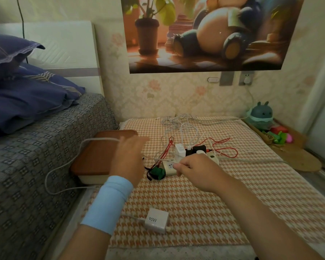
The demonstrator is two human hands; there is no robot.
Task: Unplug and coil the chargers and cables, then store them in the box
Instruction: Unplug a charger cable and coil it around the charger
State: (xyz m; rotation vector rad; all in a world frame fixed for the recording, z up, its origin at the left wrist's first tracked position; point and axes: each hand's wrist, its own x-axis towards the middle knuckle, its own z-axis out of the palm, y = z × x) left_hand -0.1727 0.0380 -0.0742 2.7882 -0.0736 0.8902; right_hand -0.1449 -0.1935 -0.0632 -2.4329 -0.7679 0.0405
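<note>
Orange-white houndstooth mat (233, 194), white charger (156, 220), red cables (165, 152), brown box (94, 156), blue pillows (26, 94)

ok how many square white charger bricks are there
2: the 90W brick lies unplugged on the mat; the second brick stands plugged into the power strip beside the right hand. The cable tangle may hide more.

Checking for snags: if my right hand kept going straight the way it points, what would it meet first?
The white power strip, just ahead of the right hand; depth is unclear, so they may already touch.
</note>
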